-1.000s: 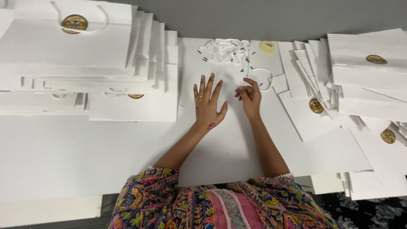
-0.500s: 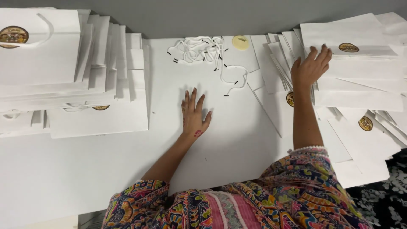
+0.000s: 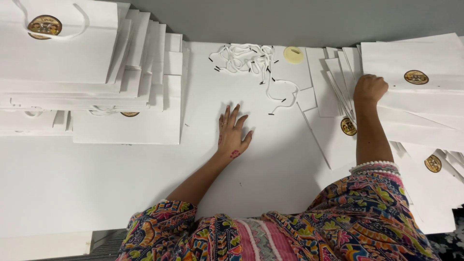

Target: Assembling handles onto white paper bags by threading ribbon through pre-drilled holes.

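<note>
Right hand (image 3: 369, 88) on paper bags (image 3: 415, 77)

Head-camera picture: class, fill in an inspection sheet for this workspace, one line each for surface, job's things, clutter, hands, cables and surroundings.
Surface: white table, mostly covered with paper goods.
Job's things: fanned stack of flat white paper bags with round gold seals at the right; another stack of finished bags with cord handles at the left; one flat white sheet in the middle.
Clutter: tangle of white handle cords with black tips; small round cream disc.
Hands: left hand flat and spread on the middle sheet; right hand closed on the edge of the right stack.
Cables: nothing seen.
Surroundings: grey wall behind the table.
</note>
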